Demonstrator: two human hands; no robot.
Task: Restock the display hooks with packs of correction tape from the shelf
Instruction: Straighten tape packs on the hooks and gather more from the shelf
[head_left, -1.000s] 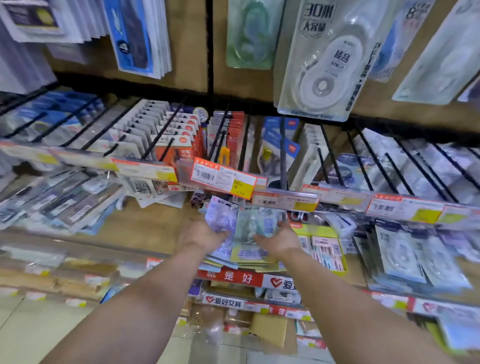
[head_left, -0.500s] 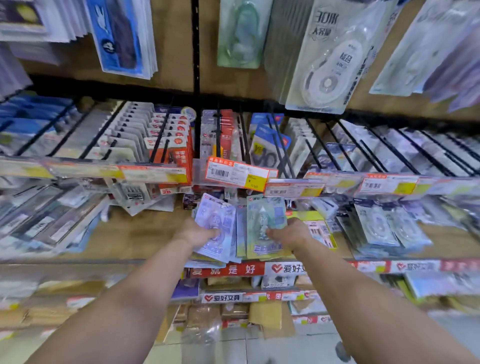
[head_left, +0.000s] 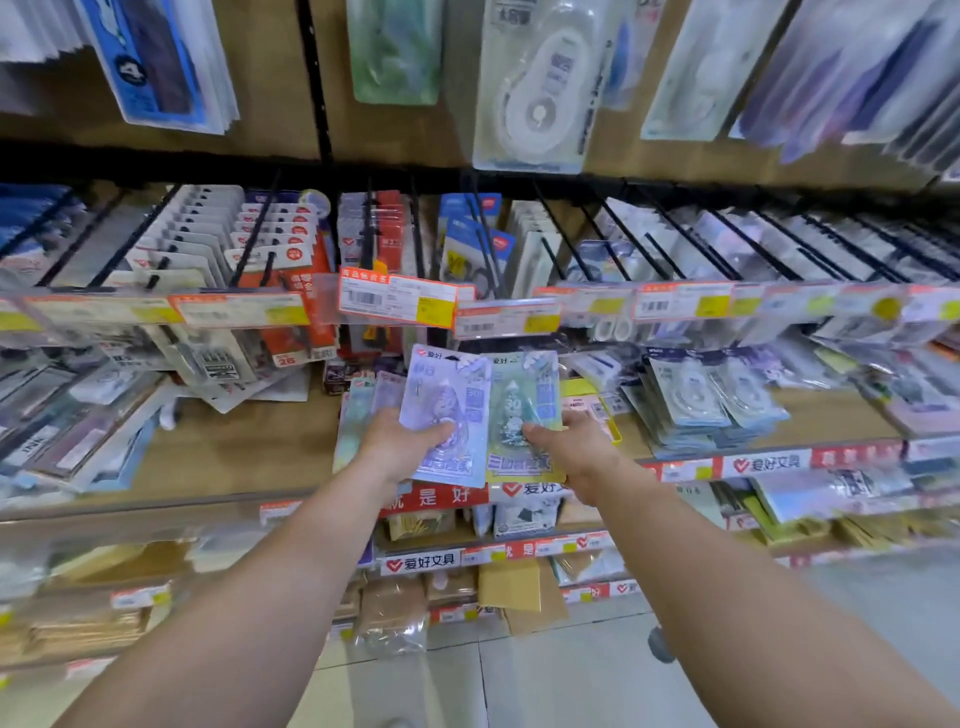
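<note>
Pinching one pack apiece, the left hand (head_left: 402, 447) is holding the purple correction tape pack (head_left: 445, 415) by its lower edge with the thumb on its face, while the right hand (head_left: 574, 452) is gripping the green correction tape pack (head_left: 524, 415) the same way. Both packs are standing upright, side by side and touching, above the wooden shelf (head_left: 234, 452) and just below the price tag strip (head_left: 400, 299). More loose packs are lying beneath them. Black display hooks (head_left: 483, 244) are jutting out overhead. With such low holds, either pack could be tipping or slipping as its hang hole is being lined up, or catching on the price tags.
</note>
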